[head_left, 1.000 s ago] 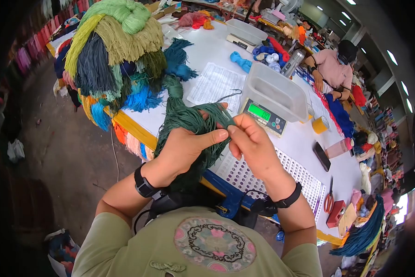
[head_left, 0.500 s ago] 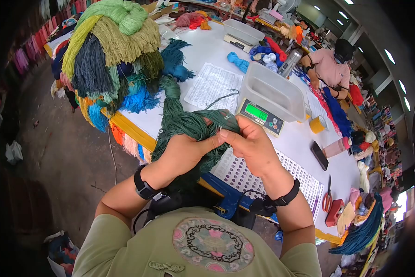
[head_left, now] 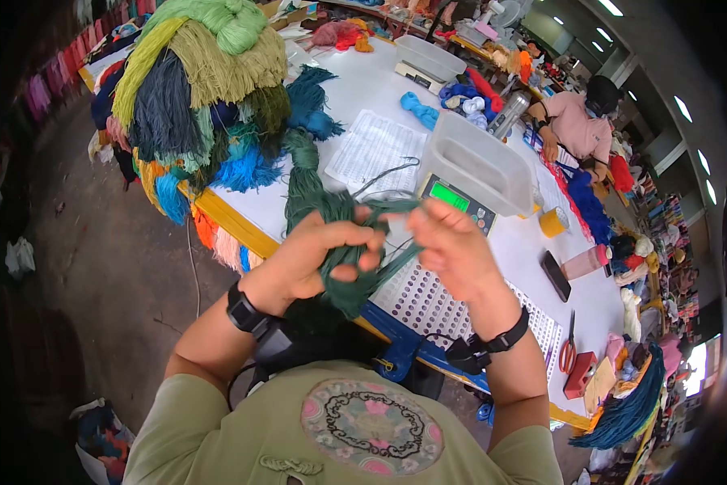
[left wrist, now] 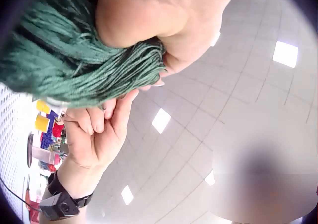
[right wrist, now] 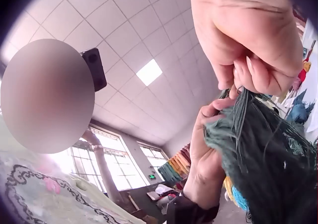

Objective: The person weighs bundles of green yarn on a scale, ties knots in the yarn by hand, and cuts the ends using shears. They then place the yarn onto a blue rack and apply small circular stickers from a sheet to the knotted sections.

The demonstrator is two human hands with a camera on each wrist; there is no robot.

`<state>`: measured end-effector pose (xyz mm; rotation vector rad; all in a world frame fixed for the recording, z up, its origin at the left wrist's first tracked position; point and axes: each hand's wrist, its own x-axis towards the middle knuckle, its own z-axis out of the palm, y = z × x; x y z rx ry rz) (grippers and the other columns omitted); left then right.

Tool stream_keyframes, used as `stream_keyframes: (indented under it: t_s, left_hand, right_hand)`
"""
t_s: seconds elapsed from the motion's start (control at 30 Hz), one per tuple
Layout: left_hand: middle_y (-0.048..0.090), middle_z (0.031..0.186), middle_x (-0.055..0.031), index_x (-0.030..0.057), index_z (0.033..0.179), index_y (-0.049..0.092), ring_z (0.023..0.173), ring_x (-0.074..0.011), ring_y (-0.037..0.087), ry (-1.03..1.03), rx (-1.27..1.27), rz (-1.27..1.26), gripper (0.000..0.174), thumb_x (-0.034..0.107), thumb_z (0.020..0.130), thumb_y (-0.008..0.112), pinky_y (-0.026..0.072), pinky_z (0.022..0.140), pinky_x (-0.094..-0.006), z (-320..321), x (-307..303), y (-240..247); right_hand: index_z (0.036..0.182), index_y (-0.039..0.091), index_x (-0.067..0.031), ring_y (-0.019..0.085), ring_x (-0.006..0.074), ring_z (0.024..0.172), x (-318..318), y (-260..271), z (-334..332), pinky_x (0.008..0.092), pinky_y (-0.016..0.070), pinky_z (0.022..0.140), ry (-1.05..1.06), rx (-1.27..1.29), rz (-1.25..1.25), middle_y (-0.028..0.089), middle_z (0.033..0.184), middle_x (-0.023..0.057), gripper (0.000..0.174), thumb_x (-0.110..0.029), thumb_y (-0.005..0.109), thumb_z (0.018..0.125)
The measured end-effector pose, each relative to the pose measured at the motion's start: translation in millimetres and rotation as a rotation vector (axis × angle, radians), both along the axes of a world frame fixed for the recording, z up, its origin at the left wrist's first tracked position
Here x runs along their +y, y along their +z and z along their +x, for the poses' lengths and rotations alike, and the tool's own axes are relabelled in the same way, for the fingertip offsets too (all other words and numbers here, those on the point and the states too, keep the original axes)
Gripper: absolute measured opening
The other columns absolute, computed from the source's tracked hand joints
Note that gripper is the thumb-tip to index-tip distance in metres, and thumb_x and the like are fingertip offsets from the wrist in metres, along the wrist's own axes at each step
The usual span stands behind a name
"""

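A dark green yarn hank lies over the table's near edge, its upper end knotted. The left hand grips the bundle, fingers curled round the strands. Just to the right, the right hand pinches a few strands of the hank, drawn out between the two hands and blurred in the head view. In the left wrist view the yarn bunches under the left thumb. The right wrist view shows strands rising into the right fingertips.
A scale with a lit green display carries a clear plastic bin. Around it are a printed sheet, a yellow spool, a phone, scissors and a bead-like chart. Piled yarn stands left; a person sits beyond.
The hands, close together before, have moved apart; the right hand has shifted right with strands pinched, and the left hand has turned, its fingers now showing round the bundle.
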<state>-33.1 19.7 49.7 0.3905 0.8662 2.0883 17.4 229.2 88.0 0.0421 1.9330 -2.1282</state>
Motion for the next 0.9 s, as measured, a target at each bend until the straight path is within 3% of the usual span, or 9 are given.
stream_keyframes:
  t_s: [0.1, 0.2, 0.27, 0.4, 0.6, 0.73, 0.77, 0.8, 0.9]
  left_hand:
    - [0.057, 0.086, -0.0069, -0.0027, 0.112, 0.057, 0.056, -0.0091, 0.05, -0.25, 0.237, 0.281, 0.033, 0.022, 0.091, 0.061, 0.0325, 0.04, -0.0187, 5.5, -48.4, -6.2]
    - [0.053, 0.091, -0.0055, 0.0065, 0.113, 0.049, 0.063, -0.0106, 0.051, 0.079, -0.146, 0.678, 0.027, 0.03, 0.101, 0.042, 0.0399, 0.043, -0.0215, -5.2, -138.4, -3.8]
    - [0.046, 0.086, -0.0041, 0.005, 0.12, 0.051, 0.069, -0.0134, 0.047, 0.357, 0.027, 0.748, 0.038, 0.031, 0.104, 0.029, 0.0413, 0.051, -0.0227, -12.6, -176.8, 24.7]
    - [0.042, 0.081, -0.0019, 0.0009, 0.116, 0.054, 0.067, -0.0104, 0.042, 0.712, 0.006, 0.501, 0.028, 0.02, 0.102, 0.039, 0.0378, 0.049, -0.0211, -31.8, -261.3, 22.4]
    - [0.042, 0.08, -0.0037, -0.0009, 0.114, 0.053, 0.069, -0.0115, 0.042, 0.784, -0.016, 0.518, 0.027, 0.02, 0.102, 0.04, 0.0361, 0.048, -0.0209, -80.2, -395.7, -25.7]
    - [0.044, 0.08, -0.0044, -0.0006, 0.114, 0.053, 0.069, -0.0118, 0.041, 1.164, 0.115, 0.241, 0.028, 0.021, 0.102, 0.039, 0.0373, 0.051, -0.0211, -110.0, -485.3, -61.3]
    - [0.044, 0.081, -0.0047, -0.0004, 0.114, 0.053, 0.069, -0.0119, 0.042, 1.307, 0.125, 0.094, 0.028, 0.021, 0.102, 0.039, 0.0378, 0.052, -0.021, -109.1, -483.9, -63.7]
    - [0.045, 0.082, -0.0049, -0.0003, 0.115, 0.052, 0.069, -0.012, 0.042, 1.443, 0.132, -0.06, 0.029, 0.022, 0.102, 0.039, 0.0384, 0.053, -0.0209, -107.5, -481.2, -68.5]
    - [0.05, 0.088, -0.006, -0.0009, 0.118, 0.05, 0.075, -0.0122, 0.047, 1.289, 0.163, -0.059, 0.029, 0.021, 0.102, 0.041, 0.0401, 0.056, -0.0185, -105.1, -454.1, -84.9]
  right_hand:
    - [0.092, 0.059, -0.0055, 0.027, 0.0007, 0.048, 35.0, 13.1, 10.8, 0.0166, 0.0232, 0.042, -0.134, 0.088, -0.199, 0.038, 0.062, -0.0077, 0.018, -0.023, 0.058, 0.094]
    - [0.089, 0.058, -0.0051, 0.026, 0.0006, 0.047, 83.4, 15.8, 43.1, 0.0166, 0.0214, 0.039, -0.294, -0.011, -0.08, 0.037, 0.061, -0.0074, 0.018, -0.022, 0.057, 0.095]
    - [0.088, 0.057, -0.0048, 0.024, 0.001, 0.045, 125.1, 3.8, 59.2, 0.0173, 0.0201, 0.038, -0.403, -0.116, 0.064, 0.036, 0.059, -0.008, 0.019, -0.022, 0.057, 0.094]
    - [0.081, 0.053, -0.0112, 0.022, 0.0012, 0.041, 215.5, -30.0, 88.4, 0.0181, 0.0159, 0.036, -0.596, -0.254, 0.283, 0.035, 0.057, -0.0089, 0.017, -0.023, 0.057, 0.093]
    - [0.076, 0.057, -0.0157, 0.023, 0.0043, 0.037, 328.1, -69.2, 128.6, 0.0226, 0.0149, 0.035, -1.045, -0.365, 0.721, 0.034, 0.053, -0.0076, 0.019, -0.029, 0.058, 0.09]
    - [0.08, 0.064, -0.0085, 0.031, 0.009, 0.037, 473.3, -127.4, 185.6, 0.0272, 0.0199, 0.034, -1.116, -0.112, 1.283, 0.037, 0.051, -0.003, 0.024, -0.031, 0.059, 0.087]
    - [0.071, 0.065, -0.0034, 0.042, 0.0167, 0.044, 472.5, -127.6, 191.0, 0.0354, 0.0312, 0.042, -1.105, -0.086, 1.386, 0.046, 0.055, 0.0024, 0.031, -0.027, 0.055, 0.088]
    - [0.071, 0.065, -0.0034, 0.042, 0.0167, 0.044, 472.9, -127.8, 194.8, 0.0354, 0.0312, 0.042, -1.11, -0.095, 1.388, 0.046, 0.055, 0.0024, 0.031, -0.027, 0.055, 0.088]
    - [0.074, 0.059, -0.0099, 0.035, 0.0074, 0.04, 380.1, -76.6, 163.2, 0.0264, 0.0239, 0.036, -1.088, -0.368, 0.757, 0.038, 0.052, -0.0054, 0.027, -0.031, 0.057, 0.09]
